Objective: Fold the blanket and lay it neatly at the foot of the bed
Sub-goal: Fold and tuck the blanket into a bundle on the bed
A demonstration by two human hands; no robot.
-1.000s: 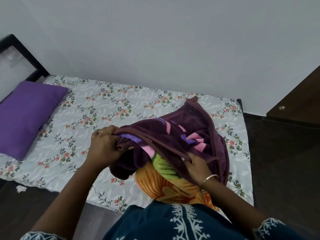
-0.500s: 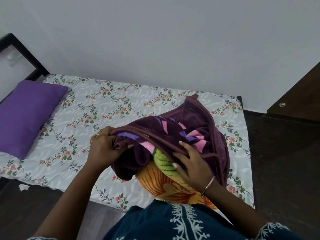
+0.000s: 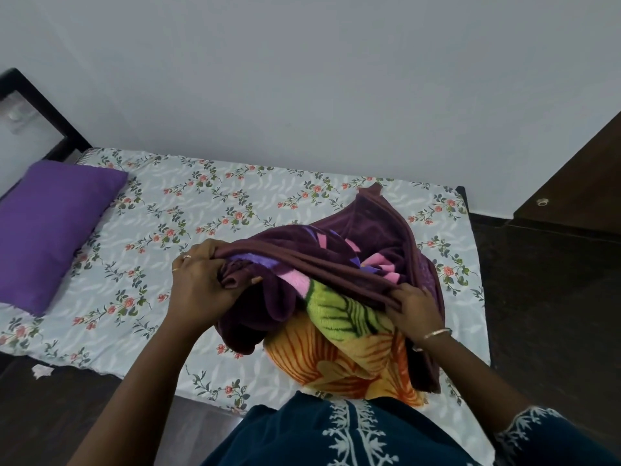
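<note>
A plush maroon blanket point(image 3: 363, 243) with pink, purple, green and orange flower print lies bunched on the right part of the bed point(image 3: 188, 223), which has a white floral sheet. My left hand point(image 3: 198, 280) grips the maroon hem at the blanket's left end, fingers curled round gathered layers. My right hand point(image 3: 415, 306) pinches the same hem further right, above the green and orange patch. The hem is stretched between both hands, lifted a little off the bed. One corner of the blanket points up toward the wall.
A purple pillow point(image 3: 47, 227) lies at the left end of the bed by the dark headboard point(image 3: 40, 105). A grey wall runs behind the bed. Dark wooden furniture point(image 3: 578, 183) stands at the right, over dark floor. A scrap of paper point(image 3: 42, 370) lies on the floor.
My right hand slid rightward along the maroon hem and now pinches it, after lying flat on the blanket half a second ago. The hem is pulled straighter. My left hand kept its grip.
</note>
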